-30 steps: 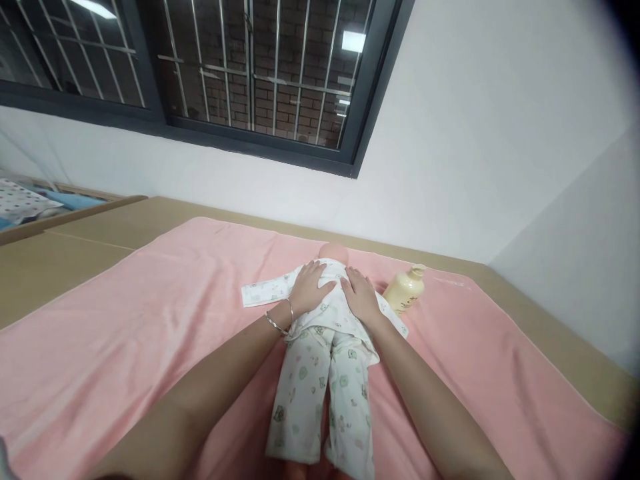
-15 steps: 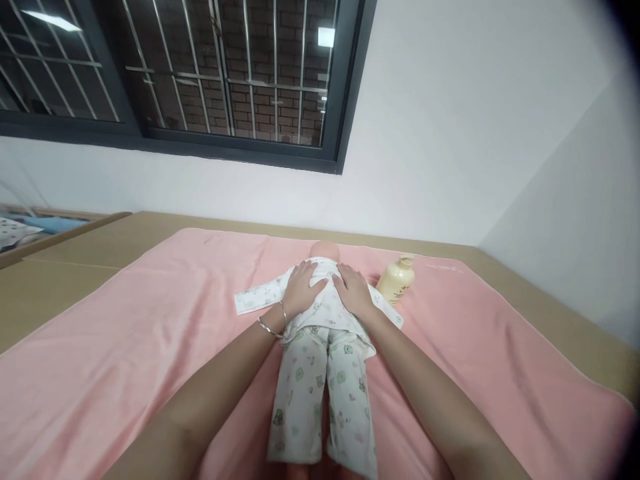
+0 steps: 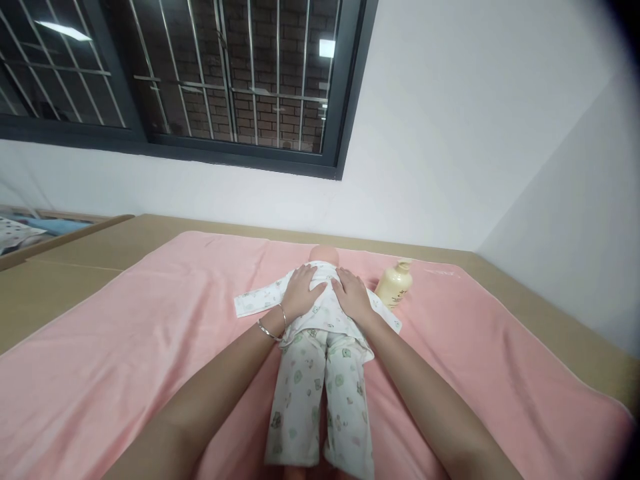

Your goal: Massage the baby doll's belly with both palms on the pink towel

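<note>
A baby doll (image 3: pixel 324 255) lies on a pink cloth with its head away from me. It wears a white patterned long-sleeved top (image 3: pixel 327 313) and loose patterned trousers (image 3: pixel 299 393). My left hand (image 3: pixel 302 293), with a silver bangle at the wrist, rests flat on the left side of the doll's upper body, fingers stretched out. On the right side of it my right hand (image 3: pixel 353 295) lies flat in the same way, thumbs pointing inward. Neither hand grips anything. Both sleeves spread outward. The doll's face does not show.
Right of the doll stands a cream pump bottle (image 3: pixel 395 285), close to its sleeve. The pink cloth (image 3: pixel 150 320) covers a tan surface (image 3: pixel 65 280). Behind rises a white wall (image 3: pixel 425 133) with a dark-framed barred window (image 3: pixel 240 157). Folded fabrics (image 3: pixel 60 227) lie at far left.
The whole view has shifted very slightly, with the scene a little lower in the picture. Both hands stay flat on the doll's top; nothing was taken or let go.
</note>
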